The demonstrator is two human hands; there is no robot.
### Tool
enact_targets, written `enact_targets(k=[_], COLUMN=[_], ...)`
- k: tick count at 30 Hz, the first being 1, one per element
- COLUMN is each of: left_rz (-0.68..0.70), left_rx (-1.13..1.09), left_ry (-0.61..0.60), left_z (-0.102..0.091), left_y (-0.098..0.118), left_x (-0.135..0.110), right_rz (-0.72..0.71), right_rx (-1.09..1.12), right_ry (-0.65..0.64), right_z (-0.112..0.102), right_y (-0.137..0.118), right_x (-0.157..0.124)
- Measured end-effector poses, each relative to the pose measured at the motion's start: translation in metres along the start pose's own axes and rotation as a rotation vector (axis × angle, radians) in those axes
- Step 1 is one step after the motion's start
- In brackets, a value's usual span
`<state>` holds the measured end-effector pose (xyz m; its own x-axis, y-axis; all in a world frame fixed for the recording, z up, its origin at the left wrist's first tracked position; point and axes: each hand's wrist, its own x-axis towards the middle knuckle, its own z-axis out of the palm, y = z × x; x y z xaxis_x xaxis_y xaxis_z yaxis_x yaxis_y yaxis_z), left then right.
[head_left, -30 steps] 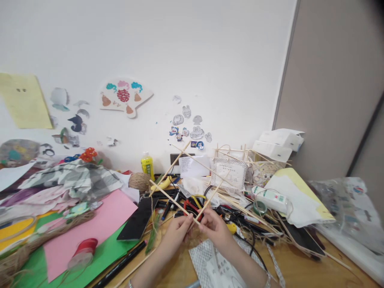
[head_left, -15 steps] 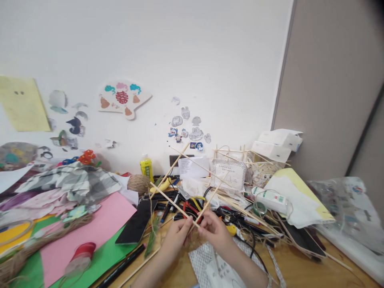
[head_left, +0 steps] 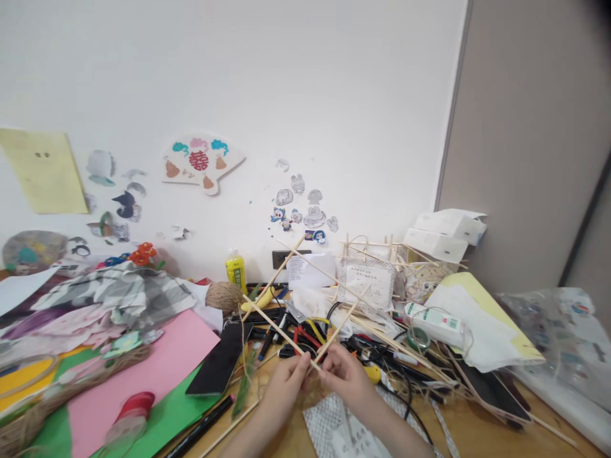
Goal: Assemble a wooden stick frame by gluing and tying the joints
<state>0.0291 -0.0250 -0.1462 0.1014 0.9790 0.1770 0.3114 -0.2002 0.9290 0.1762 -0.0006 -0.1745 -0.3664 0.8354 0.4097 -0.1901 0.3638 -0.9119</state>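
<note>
A stick frame [head_left: 273,325] of four pale, slender wooden rods, crossing near their ends in a lopsided diamond, is held up over the middle of the cluttered bench [head_left: 491,442], its far corner pointing toward the bench's back edge. The left hand [head_left: 286,385] and right hand [head_left: 347,375] sit close together at the near corner, each with thumb and fingers pinched on the crossing rods, so that the frame spreads out beyond them. A limp sheet with a fine grid pattern [head_left: 319,413] lies below the right hand; whether it is cloth or paper cannot be told. Left of the hands are a glossy black rectangular slab [head_left: 217,362] and, farther toward the bench's left edge, smooth pink paper [head_left: 102,397] beneath a rounded red spool [head_left: 135,407]. Crumpled checked fabric [head_left: 124,289] is heaped behind the paper, and a coarse, fibrous twine ball [head_left: 224,297] rests near the back edge beside a yellow plastic bottle [head_left: 235,270].
</note>
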Motion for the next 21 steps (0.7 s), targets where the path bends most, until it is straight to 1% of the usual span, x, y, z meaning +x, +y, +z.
enact_targets(k=[5,13,21], left_rz=[0.003,0.005,-0.005], left_rx=[0.020,0.006,-0.001], left_ry=[-0.004,-0.001,0.017], left_z=[-0.0002,0.0006,0.0034], left_y=[-0.0001,-0.0015,-0.0039], left_x=[0.0008,0.0027,-0.0006], right_rz=[0.002,0.011,-0.002], right_rx=[-0.002,-0.019,-0.032], right_ry=[-0.007,-0.008,0.008], right_z=[0.0004,0.0000,0.0004], right_y=[-0.0024,0.0014,0.0012], right_x=[-0.0003,0.0003,-0.0002])
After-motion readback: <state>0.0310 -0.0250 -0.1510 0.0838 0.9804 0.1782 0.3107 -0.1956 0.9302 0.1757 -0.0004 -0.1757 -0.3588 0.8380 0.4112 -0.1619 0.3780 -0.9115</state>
